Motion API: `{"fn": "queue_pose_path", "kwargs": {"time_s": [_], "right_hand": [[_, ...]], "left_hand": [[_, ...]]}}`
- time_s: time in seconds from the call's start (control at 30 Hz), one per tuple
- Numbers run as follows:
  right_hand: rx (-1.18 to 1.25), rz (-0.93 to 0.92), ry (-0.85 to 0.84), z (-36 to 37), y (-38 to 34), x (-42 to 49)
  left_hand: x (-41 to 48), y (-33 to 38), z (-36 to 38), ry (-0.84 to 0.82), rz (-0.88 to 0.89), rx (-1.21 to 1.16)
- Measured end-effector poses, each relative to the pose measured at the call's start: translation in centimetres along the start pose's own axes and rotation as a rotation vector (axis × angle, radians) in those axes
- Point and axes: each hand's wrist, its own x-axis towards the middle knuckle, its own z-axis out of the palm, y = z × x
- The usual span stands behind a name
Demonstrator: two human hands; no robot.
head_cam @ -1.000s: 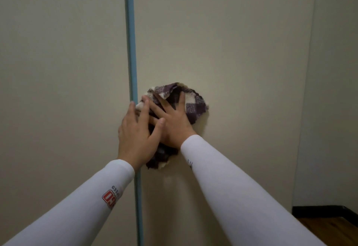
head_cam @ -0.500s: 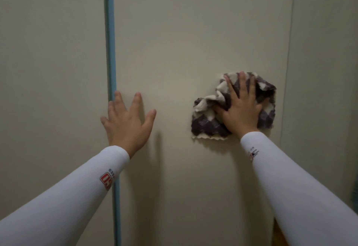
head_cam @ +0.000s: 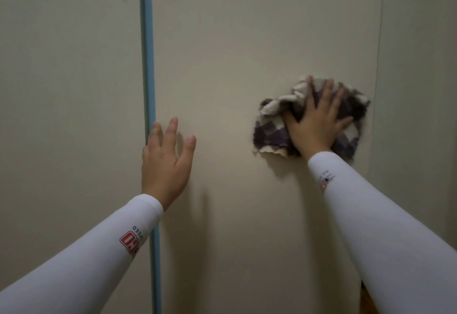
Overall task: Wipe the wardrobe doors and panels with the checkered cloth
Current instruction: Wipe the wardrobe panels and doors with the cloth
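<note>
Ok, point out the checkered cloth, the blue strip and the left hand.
checkered cloth (head_cam: 269, 135): head view, dark checks left of the thumb.
blue strip (head_cam: 147, 41): head view, upper stretch.
left hand (head_cam: 165, 167): head view, back of the hand.

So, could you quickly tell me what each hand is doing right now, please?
Left hand: open, fingers spread, holding nothing.
Right hand: open, flat fingers pressing the checkered cloth against the wardrobe door.
</note>
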Motion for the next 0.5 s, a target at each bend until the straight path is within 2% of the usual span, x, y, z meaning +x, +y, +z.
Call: {"fn": "queue_pose_path", "kwargs": {"time_s": [0.27,0.4,0.5], "right_hand": [[-0.153,-0.637,-0.166,1.8,-13.4,-4.5],[-0.267,-0.883,-0.195,3.0,-15.3,-5.5],[-0.305,-0.948,-0.16,2.7,-14.2,-4.0]], "left_hand": [[0.2,0.3,-0.9,0.054,0.056,0.058],[0.4,0.6,-1.2,0.099,0.215,0.169],[1.2,1.3,-0.8,0.119,0.305,0.241]]}}
